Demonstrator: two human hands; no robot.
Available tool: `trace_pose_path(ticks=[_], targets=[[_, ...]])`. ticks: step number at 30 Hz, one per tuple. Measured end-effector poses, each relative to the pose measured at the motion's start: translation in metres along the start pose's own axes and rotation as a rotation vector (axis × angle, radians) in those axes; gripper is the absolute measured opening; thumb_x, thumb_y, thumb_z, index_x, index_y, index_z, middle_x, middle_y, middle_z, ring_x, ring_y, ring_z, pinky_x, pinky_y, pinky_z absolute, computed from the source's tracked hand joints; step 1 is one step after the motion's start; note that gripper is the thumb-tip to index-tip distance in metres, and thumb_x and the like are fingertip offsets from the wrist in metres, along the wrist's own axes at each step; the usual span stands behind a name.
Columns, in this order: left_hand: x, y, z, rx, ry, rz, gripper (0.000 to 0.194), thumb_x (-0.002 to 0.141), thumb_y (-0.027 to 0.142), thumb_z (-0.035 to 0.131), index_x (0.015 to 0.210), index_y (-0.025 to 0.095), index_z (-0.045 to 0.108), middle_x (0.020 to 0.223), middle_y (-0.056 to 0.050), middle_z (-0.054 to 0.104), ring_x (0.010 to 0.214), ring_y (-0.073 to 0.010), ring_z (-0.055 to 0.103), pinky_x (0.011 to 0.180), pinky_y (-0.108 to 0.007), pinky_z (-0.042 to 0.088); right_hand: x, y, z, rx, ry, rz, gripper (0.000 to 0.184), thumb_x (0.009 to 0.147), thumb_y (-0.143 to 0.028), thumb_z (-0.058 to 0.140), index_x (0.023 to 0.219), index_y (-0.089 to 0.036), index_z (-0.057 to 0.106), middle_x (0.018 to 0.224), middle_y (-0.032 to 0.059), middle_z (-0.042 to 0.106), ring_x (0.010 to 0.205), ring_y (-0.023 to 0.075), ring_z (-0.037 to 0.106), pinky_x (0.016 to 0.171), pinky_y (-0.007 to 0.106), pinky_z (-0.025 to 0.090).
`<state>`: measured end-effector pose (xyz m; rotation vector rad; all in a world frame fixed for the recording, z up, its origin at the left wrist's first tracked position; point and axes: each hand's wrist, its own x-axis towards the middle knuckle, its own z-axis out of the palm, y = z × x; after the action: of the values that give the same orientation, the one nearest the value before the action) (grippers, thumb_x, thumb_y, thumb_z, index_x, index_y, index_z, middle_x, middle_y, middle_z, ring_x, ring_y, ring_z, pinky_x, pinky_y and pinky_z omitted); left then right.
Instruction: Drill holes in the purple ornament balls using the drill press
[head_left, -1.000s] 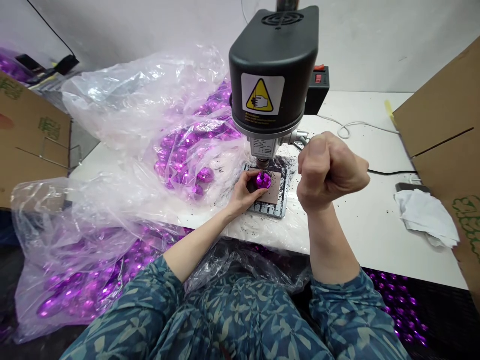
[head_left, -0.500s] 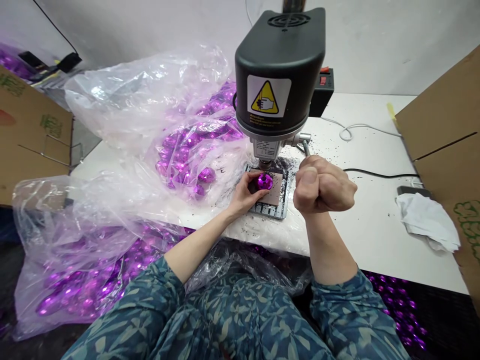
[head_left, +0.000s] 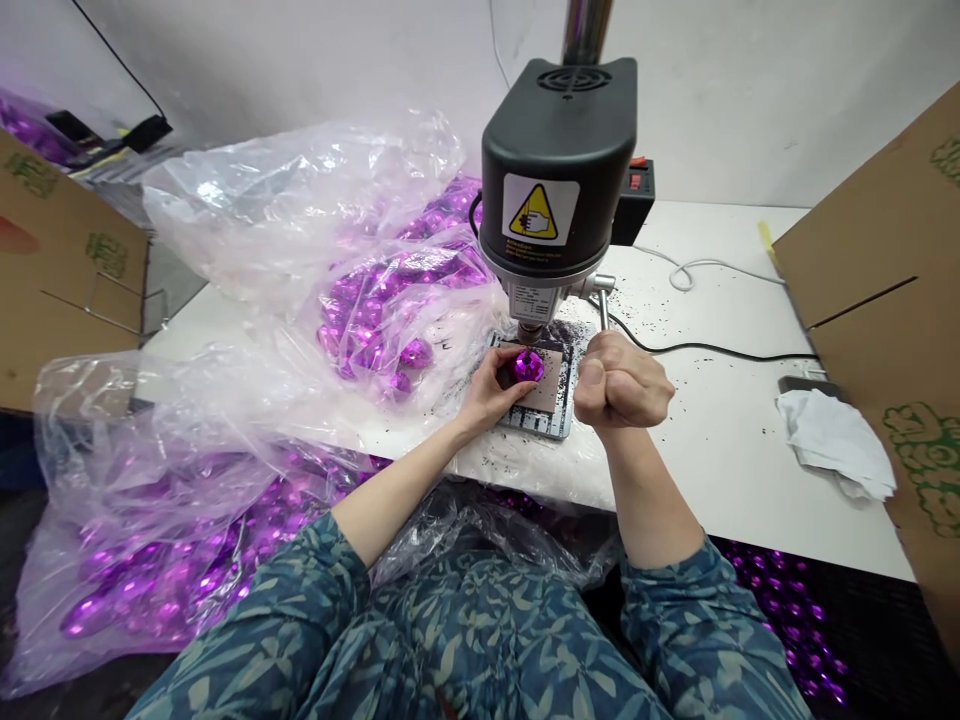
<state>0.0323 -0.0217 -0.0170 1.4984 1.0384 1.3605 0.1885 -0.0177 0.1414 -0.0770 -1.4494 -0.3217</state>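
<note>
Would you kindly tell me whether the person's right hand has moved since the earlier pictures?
Yes: the right hand has moved left, closer to the drill press, and now reaches the metal plate's right edge.

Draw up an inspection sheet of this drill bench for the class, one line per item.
Surface: white table, strewn with black specks.
Job's things: purple bauble under the drill press, above a metal plate.
Clutter: plastic bag full of baubles; white rag.
Hands: left hand grips the bauble; right hand is a fist just below the lever.
Cables: black cable, white cable.
Surroundings: cardboard carton at right, more baubles low down.
</note>
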Motion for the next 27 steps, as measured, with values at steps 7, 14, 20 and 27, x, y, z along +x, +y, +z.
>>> trace_pose_path(ticks=[7, 14, 20, 27], targets=[[-0.003, 0.013, 0.001, 0.142, 0.104, -0.018, 0.059, 0.081, 0.048, 0.098, 0.123, 0.022, 0.066, 0.125, -0.012, 0.077, 0.118, -0.0304, 0.075, 0.105, -0.048, 0.062, 0.048, 0.007, 0.011, -0.143, 0.052, 0.433, 0.053, 0.108, -0.03, 0.058, 0.064, -0.025, 0.03, 0.05, -0.0077, 0.032, 0.04, 0.007, 0.027, 0.042, 0.032, 0.026], [-0.102, 0.046, 0.007, 0.268, -0.263, 0.499, 0.044, 0.092, 0.046, 0.088, 0.127, 0.027, 0.068, 0.12, -0.011, 0.079, 0.107, -0.0286, 0.078, 0.087, -0.044, 0.066, 0.065, 0.026, 0.018, -0.117, 0.035, 0.516, 0.055, 0.102, -0.062, 0.053, 0.068, -0.028, 0.024, 0.052, -0.0062, 0.03, 0.042, 0.0106, 0.028, 0.046, 0.035, 0.028], [-0.159, 0.032, 0.016, 0.395, -0.729, 0.495, 0.039, 0.095, 0.026, 0.072, 0.131, 0.04, 0.076, 0.135, -0.009, 0.082, 0.106, -0.0336, 0.079, 0.097, -0.047, 0.064, 0.066, 0.02, 0.021, -0.184, 0.04, 0.534, 0.059, 0.101, -0.069, 0.048, 0.071, -0.028, 0.02, 0.055, -0.0069, 0.026, 0.043, 0.0059, 0.025, 0.049, 0.03, 0.029], [-0.105, 0.024, -0.017, 0.474, -0.387, 0.516, 0.034, 0.102, 0.054, 0.075, 0.123, 0.027, 0.077, 0.127, -0.012, 0.082, 0.116, -0.0309, 0.078, 0.098, -0.051, 0.069, 0.071, 0.014, 0.024, -0.102, 0.127, 0.569, 0.066, 0.091, -0.074, 0.062, 0.066, -0.028, 0.022, 0.049, -0.007, 0.027, 0.04, 0.0073, 0.028, 0.048, 0.035, 0.024]])
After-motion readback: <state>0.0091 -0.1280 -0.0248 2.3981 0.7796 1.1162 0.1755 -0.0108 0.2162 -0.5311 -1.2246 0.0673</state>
